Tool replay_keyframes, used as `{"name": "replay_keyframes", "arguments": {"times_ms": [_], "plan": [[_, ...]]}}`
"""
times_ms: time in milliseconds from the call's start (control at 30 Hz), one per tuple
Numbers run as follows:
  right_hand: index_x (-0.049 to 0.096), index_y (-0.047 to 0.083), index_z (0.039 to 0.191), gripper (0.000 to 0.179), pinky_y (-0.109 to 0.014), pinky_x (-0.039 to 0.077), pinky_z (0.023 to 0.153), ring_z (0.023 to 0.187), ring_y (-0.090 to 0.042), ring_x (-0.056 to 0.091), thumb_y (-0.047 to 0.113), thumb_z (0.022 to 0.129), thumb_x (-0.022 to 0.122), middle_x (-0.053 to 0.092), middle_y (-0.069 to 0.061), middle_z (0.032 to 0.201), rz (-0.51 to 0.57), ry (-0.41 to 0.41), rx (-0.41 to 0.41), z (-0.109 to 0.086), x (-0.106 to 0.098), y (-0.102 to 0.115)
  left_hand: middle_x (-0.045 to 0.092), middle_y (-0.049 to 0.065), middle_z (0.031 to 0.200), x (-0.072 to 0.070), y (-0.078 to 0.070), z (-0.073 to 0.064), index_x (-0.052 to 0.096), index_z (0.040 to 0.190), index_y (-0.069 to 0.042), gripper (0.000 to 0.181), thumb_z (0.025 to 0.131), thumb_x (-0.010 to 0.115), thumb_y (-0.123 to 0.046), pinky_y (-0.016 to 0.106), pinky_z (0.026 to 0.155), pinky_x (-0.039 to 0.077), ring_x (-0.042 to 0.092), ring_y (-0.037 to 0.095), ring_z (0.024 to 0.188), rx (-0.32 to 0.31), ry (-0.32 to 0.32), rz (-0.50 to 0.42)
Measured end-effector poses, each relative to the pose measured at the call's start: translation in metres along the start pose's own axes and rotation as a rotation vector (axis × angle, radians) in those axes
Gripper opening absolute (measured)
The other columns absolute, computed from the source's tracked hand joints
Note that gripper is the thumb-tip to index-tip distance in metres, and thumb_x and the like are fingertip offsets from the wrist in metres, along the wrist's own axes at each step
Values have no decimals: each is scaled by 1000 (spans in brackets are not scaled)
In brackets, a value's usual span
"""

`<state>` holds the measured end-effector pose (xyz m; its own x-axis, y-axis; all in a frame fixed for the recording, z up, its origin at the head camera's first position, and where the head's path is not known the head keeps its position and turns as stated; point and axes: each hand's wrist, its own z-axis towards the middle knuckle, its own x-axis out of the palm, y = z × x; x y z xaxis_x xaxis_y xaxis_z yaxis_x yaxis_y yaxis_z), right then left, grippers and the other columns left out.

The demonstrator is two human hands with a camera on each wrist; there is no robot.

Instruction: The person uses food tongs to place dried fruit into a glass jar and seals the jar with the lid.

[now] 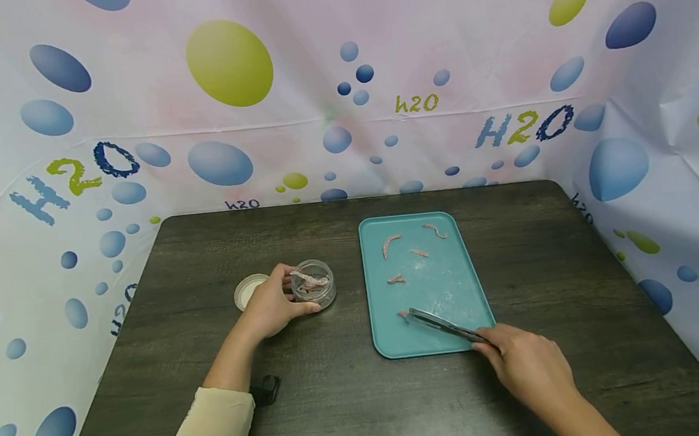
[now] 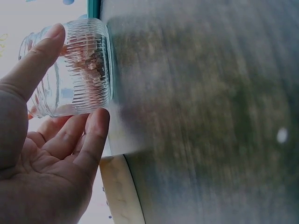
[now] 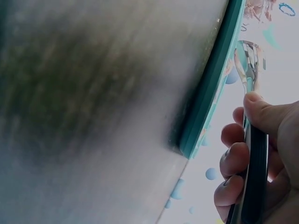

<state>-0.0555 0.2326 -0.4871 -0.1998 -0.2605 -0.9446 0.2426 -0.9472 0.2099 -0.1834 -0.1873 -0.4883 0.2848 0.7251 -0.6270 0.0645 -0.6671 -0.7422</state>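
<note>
My left hand (image 1: 272, 306) grips a small ribbed glass jar (image 2: 86, 70) with thumb and fingers around its side. Pinkish, whitish-coated strips (image 1: 311, 282) lie inside the jar, and one reaches up to its rim. In my right hand (image 1: 530, 362) is a pair of metal tongs (image 1: 442, 323) with dark handles (image 3: 255, 172). The tongs' tips are low over the near left part of a teal tray (image 1: 458, 292), right at a small pinkish piece (image 1: 403, 314). Several more pieces, among them a curved strip (image 1: 390, 245), are spread apart on the tray.
A round lid with a cream face (image 1: 246, 292) lies left of the jar, partly behind my left hand. White powdery specks (image 1: 442, 300) dot the tray. Beside my left sleeve is a small black object (image 1: 267, 390). A patterned sheet (image 1: 283, 56) hangs behind the dark wooden table (image 1: 318, 417).
</note>
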Motion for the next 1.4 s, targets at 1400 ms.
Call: {"name": "replay_keyframes", "arguments": {"times_ms": [1400], "plan": [[85,16,108,18,-27,48,47,68,-16,74,27,93,88,82,1,94,29,-108,-144,74,-4,56,56,27,156,0,-1,0,41,156,-7,87,92,90,-38,59,112,56,66,45,136,-22,4,2]]}}
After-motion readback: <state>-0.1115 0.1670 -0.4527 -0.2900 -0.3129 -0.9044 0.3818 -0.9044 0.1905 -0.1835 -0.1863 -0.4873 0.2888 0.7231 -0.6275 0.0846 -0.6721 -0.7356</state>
